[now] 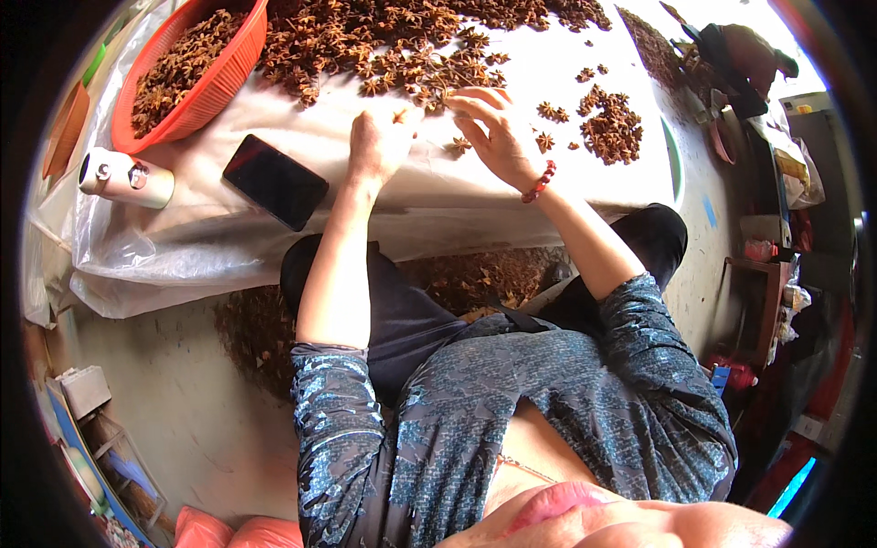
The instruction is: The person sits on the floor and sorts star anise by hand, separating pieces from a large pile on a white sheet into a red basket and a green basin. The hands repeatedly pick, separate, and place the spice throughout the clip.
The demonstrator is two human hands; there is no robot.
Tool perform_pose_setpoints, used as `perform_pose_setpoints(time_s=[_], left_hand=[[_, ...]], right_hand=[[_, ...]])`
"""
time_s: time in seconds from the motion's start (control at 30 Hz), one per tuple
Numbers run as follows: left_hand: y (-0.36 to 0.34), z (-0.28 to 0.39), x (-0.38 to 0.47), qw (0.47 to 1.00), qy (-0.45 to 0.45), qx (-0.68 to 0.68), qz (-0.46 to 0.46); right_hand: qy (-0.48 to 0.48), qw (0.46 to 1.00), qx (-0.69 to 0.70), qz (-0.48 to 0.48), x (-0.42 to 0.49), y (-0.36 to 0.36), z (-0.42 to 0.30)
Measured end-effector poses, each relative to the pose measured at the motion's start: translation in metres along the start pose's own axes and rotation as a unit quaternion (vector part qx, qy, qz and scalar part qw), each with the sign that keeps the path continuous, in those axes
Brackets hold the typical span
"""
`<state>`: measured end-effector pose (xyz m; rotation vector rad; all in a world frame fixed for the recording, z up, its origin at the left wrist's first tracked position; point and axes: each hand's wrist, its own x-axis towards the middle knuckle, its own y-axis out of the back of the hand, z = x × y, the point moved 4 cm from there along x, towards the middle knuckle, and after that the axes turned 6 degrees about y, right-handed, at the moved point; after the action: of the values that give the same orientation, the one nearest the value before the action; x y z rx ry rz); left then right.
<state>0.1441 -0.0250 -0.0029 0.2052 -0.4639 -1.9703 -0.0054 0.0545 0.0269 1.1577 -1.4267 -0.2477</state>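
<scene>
My left hand (380, 145) is over the plastic-covered table (288, 127), its fingers curled at the near edge of a large spread of star anise (384, 41); a small brown bit shows at its fingertips, too blurred to name. To its right my right hand (495, 133), with a red bead bracelet (541, 182) on the wrist, has its fingers apart and bent over the same edge; nothing is seen in it. Single star anise pods (545, 142) lie just right of it, and a smaller heap of star anise (613, 127) lies farther right.
An orange-red plastic basket (233, 75) of star anise stands at the far left. Nearer are a white cup-like container (130, 179) and a black phone (275, 181). Brown debris (486, 277) covers floor under the table. Another person (750, 58) bends down at the far right.
</scene>
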Motion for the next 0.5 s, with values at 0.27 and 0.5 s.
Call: perform_pose_setpoints(time_s=[0.27, 0.5], left_hand=[[-0.031, 0.029, -0.016, 0.989, -0.108, 0.092, -0.036], [-0.070, 0.071, -0.059, 0.884, 0.030, -0.195, -0.423]], right_hand=[[-0.127, 0.979, 0.108, -0.113, -0.033, -0.008, 0.013], [-0.132, 0.989, -0.013, -0.058, -0.038, 0.007, 0.043]])
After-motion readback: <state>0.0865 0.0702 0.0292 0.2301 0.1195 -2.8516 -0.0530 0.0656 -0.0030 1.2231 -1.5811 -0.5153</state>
